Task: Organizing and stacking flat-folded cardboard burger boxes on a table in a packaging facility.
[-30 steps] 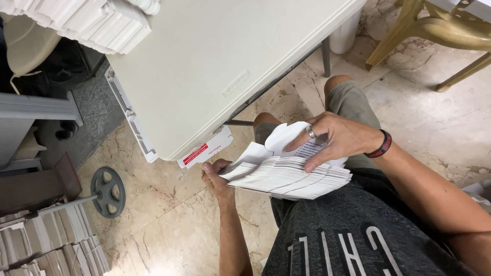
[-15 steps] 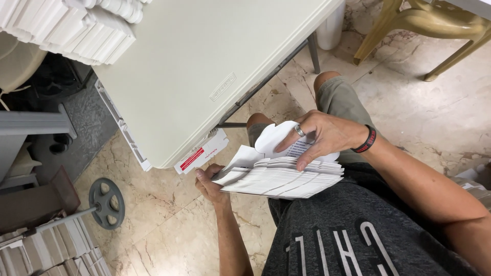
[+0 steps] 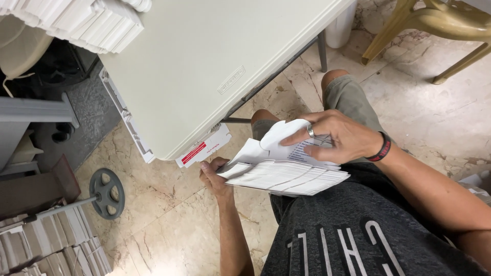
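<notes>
A thick stack of white printed paper sheets [image 3: 286,176] rests over my lap, below the edge of a cream folding table [image 3: 204,61]. My left hand [image 3: 214,176] grips the stack from underneath at its left end. My right hand [image 3: 335,135], with a ring and a dark wristband, lies on top of the stack and bends the top sheet [image 3: 279,138] upward with its fingers. I am seated, in a dark grey printed shirt and olive shorts.
A white-and-red label [image 3: 203,147] hangs under the table corner. Stacks of white folded cardboard [image 3: 87,18] sit on the table's far left. More stacks [image 3: 56,245] and a wheeled metal base [image 3: 106,193] stand on the marble floor. A gold chair [image 3: 434,23] is at the right.
The view has shifted slightly. My right hand has curled the top sheet further up off the stack; my left hand still holds the stack in the same place.
</notes>
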